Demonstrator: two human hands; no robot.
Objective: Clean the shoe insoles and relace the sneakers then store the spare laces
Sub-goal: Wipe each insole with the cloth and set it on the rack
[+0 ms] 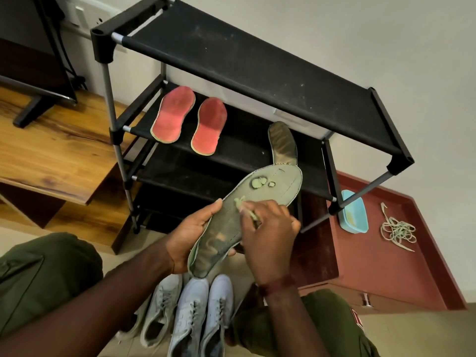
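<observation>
My left hand (190,235) grips a worn green insole (270,186) by its edge, in front of the shoe rack. My right hand (270,235) pinches a small pale brush or cloth (248,211) and presses it on the insole's middle. Two red insoles (175,114) lie side by side on the rack's second shelf. A second dark green insole (282,143) lies on the same shelf to the right. Three pale sneakers (190,315) stand on the floor between my knees. A tangle of spare laces (398,231) lies on the red cabinet top at right.
The black shoe rack (257,63) has several fabric shelves. A light blue tub (354,212) sits on the red cabinet (386,266) beside the rack's leg. A wooden unit (51,150) with a screen stands at left.
</observation>
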